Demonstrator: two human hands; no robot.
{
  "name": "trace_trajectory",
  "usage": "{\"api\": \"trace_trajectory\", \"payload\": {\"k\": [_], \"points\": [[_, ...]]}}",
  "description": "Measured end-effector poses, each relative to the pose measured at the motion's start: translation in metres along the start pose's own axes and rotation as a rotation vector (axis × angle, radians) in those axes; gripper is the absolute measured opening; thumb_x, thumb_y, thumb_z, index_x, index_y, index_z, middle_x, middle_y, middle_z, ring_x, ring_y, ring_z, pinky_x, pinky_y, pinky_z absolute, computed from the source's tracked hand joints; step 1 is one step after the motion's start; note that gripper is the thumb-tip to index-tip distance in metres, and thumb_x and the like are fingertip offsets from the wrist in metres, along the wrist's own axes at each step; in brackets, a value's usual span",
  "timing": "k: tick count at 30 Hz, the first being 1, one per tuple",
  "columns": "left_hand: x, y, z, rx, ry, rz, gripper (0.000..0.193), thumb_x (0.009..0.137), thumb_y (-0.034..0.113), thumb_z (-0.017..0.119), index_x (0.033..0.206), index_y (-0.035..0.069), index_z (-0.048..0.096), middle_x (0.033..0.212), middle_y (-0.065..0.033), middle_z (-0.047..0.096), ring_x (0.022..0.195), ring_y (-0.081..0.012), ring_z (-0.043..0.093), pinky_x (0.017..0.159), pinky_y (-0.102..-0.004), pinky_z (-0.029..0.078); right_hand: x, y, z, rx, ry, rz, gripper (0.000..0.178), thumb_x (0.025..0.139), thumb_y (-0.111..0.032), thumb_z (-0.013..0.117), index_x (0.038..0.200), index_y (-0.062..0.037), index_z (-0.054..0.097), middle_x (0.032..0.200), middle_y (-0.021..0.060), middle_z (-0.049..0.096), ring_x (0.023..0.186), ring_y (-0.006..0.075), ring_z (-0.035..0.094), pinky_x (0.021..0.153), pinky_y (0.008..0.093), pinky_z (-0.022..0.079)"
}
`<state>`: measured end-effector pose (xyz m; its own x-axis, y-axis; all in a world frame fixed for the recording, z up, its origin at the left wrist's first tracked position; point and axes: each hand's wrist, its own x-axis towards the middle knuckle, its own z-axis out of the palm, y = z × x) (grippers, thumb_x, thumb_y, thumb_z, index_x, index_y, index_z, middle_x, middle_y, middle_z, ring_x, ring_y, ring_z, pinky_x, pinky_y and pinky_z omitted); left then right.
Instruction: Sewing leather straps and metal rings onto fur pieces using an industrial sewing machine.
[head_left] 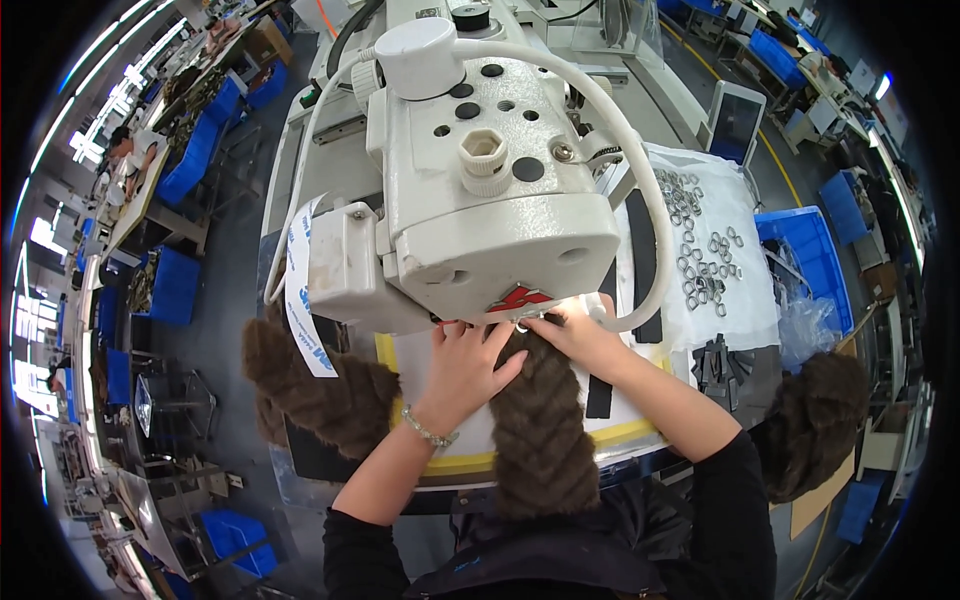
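Observation:
A long brown fur strip (540, 430) runs from under the white sewing machine head (500, 220) toward me and hangs over the table's front edge. My left hand (462, 368) lies flat along the strip's left side, fingers stretched forward and thumb apart on the fur; its fingertips reach under the head. At the strip's far end, my right hand (580, 335) has its thumb and fingers pressed together on the fur. A small shiny ring (522, 326) shows beside those fingertips. The needle area is hidden by the head.
More brown fur pieces lie at the left (320, 390) and hang at the right (815, 430). Loose metal rings (705, 265) are spread on a white cloth (735, 320), with black strips (722, 370) nearer me. A blue bin (825, 260) stands beyond the table's right edge.

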<state>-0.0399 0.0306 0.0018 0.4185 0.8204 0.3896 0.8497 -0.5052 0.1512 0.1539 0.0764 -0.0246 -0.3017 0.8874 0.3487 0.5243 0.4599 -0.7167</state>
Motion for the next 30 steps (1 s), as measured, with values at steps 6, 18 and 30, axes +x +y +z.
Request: {"api": "trace_trajectory", "payload": {"k": [6,18,30], "points": [[0.005,0.003,0.002,-0.007,0.019,-0.015,0.040,0.077,0.038,0.071,0.107,0.013,0.063,0.110,-0.0072,0.057,0.101,-0.0325,0.050,0.082,-0.0491,0.040,-0.007,-0.018,-0.009,-0.330,0.005,-0.226,0.022,0.078,-0.015,0.067,0.100,-0.0108,0.068,0.079,0.0030,0.062,0.067,0.0212,0.062,0.058,0.0332,0.047],[0.005,0.002,0.008,-0.015,0.006,-0.029,0.035,0.076,0.035,0.069,0.103,0.012,0.065,0.103,-0.0077,0.059,0.093,-0.0309,0.054,0.078,-0.0493,0.041,-0.037,-0.056,-0.006,-0.889,-0.150,-0.342,0.054,0.073,-0.014,0.059,0.125,0.0013,0.060,0.077,0.0010,0.047,0.050,0.0103,0.049,0.050,0.0257,0.037],[0.002,-0.004,0.002,-0.075,-0.045,-0.033,0.036,0.079,0.034,0.067,0.109,0.015,0.064,0.109,-0.0046,0.060,0.098,-0.0285,0.053,0.081,-0.0491,0.040,-0.038,-0.061,-0.002,-0.836,-0.152,-0.259,0.057,0.074,-0.012,0.058,0.128,0.0072,0.055,0.080,0.0037,0.048,0.051,0.0122,0.052,0.048,0.0262,0.040]]}}
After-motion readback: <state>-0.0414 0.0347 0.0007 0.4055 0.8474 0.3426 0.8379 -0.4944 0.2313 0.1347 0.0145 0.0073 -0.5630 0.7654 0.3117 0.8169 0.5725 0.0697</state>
